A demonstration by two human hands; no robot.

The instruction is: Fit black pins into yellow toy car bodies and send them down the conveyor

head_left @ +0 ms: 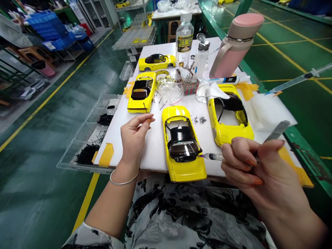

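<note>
My left hand (135,135) pinches a thin black stick-like part (145,108) between thumb and fingertips, just left of the nearest yellow model car body (185,171). That body has a windscreen and a black interior. My right hand (256,166) is closed around a flat metal tool (277,130), probably tweezers, whose end sticks up past the thumb. A syringe (213,156) with a purple tip points at the body's right side. Its rear is hidden by my right fingers, so I cannot tell whether they grip it. Another yellow car body (220,133) lies behind my right hand.
Two more yellow bodies (141,91) sit at the back left. A clear tray (75,138) of black parts adjoins the left edge. Tiny black bits (200,120), a plastic bag (171,91), bottles (184,38), a pink flask (232,48) and another syringe (293,83) are further back.
</note>
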